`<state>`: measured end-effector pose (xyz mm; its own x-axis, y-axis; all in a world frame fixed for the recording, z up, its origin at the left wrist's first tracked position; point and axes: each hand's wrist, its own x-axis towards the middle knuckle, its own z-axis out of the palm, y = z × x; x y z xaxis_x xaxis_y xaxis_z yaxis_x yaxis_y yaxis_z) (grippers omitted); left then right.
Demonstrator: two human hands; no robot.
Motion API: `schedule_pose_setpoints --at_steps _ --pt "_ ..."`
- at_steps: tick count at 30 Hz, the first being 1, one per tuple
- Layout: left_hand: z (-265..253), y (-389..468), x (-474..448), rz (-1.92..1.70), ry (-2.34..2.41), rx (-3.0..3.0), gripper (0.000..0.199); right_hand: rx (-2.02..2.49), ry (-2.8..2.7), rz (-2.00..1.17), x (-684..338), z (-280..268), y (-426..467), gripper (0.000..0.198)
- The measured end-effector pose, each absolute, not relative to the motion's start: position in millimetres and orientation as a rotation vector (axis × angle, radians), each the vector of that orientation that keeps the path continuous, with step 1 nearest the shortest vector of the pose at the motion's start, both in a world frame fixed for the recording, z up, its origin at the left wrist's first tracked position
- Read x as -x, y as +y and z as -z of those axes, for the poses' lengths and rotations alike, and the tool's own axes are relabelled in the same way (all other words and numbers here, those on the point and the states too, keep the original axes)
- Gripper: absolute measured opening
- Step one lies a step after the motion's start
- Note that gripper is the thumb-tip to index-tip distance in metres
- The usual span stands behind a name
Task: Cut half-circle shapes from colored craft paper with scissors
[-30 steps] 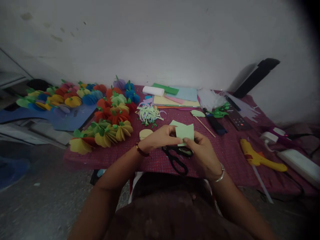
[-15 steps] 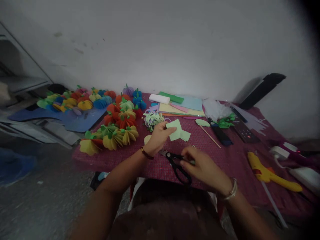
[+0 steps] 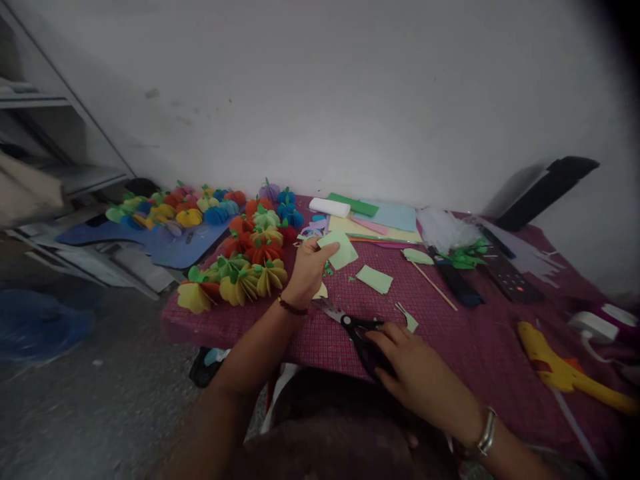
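A square of pale green paper [image 3: 339, 249] is pinched between the thumb and fingers of my left hand [image 3: 309, 270], held above the table. My right hand [image 3: 410, 363] lies on the black handles of the scissors [image 3: 356, 327], with its fingers curled over them. The scissors rest on the table, blades slightly apart and pointing toward my left wrist. Beyond the scissors lies a pale green paper rectangle [image 3: 375, 279]. A small cut scrap of green paper [image 3: 411, 323] is beside my right fingers. Part of a pale yellow round piece [image 3: 321, 291] shows by my left wrist.
Several colourful paper pumpkins [image 3: 241, 285] crowd the left side. Coloured sheets [image 3: 393, 215] and a white roll [image 3: 330, 207] lie at the back. A wooden stick [image 3: 436, 287], green cut leaves [image 3: 465, 255], a remote-like black device [image 3: 515, 283] and a yellow glue gun [image 3: 555, 367] occupy the right.
My right hand has come down onto the scissors' handles from just above them. A small cut scrap now lies beside it. My left hand has lifted its paper away from the green rectangle on the table.
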<state>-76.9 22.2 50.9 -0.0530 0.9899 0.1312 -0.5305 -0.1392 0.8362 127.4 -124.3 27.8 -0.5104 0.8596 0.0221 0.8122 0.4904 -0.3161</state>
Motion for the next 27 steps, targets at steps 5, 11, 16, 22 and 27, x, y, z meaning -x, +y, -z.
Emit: schedule_pose_setpoints --at_steps 5,11,16,22,27 --pt "-57.0 25.9 87.9 -1.603 0.701 -0.821 0.034 1.44 -2.567 -0.312 -132.4 -24.4 -122.7 0.044" --pt "-61.7 31.4 99.4 -1.627 0.67 -0.799 0.031 1.489 -2.633 -0.256 -124.9 -24.8 -106.3 0.05" --pt "-61.4 30.0 98.8 -1.611 0.685 -0.79 0.031 1.524 -2.585 -0.279 -117.8 -27.1 -101.7 0.05" --pt "-60.7 27.8 94.7 -1.6 0.68 -0.778 0.036 1.569 -2.245 -0.474 -152.7 -30.4 -108.2 0.04" --pt "-59.3 27.2 90.4 -1.569 0.68 -0.776 0.039 1.474 -1.752 -0.868 -183.5 -30.2 -107.5 0.05"
